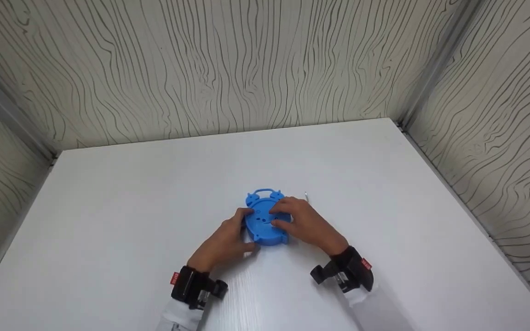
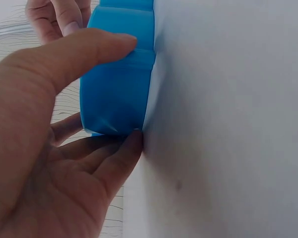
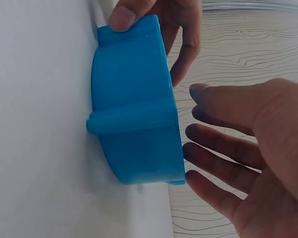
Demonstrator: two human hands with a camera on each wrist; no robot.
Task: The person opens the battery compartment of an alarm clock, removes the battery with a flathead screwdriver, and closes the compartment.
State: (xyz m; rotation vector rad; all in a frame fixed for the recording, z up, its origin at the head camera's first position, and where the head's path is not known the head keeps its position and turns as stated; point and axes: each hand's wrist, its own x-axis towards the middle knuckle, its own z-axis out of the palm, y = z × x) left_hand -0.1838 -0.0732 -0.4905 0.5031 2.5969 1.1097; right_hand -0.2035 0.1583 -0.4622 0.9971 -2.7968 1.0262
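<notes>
A blue alarm clock (image 1: 265,232) with two bells and a top handle lies flat on the white table. The left hand (image 1: 226,241) grips its left side, thumb on the lower edge and fingers around the rim. In the left wrist view, the left thumb (image 2: 102,47) lies along the clock's blue side wall (image 2: 116,96). Over the clock's upward face is the right hand (image 1: 308,223), its fingertips at the surface. The right wrist view shows the right fingers (image 3: 221,171) extended by the clock's edge; nothing is visibly held in them.
A small, thin silvery piece (image 1: 307,196) lies on the white table (image 1: 154,197), just beyond the right hand. Wood-grain patterned panels (image 1: 228,69) stand behind the table and along both sides.
</notes>
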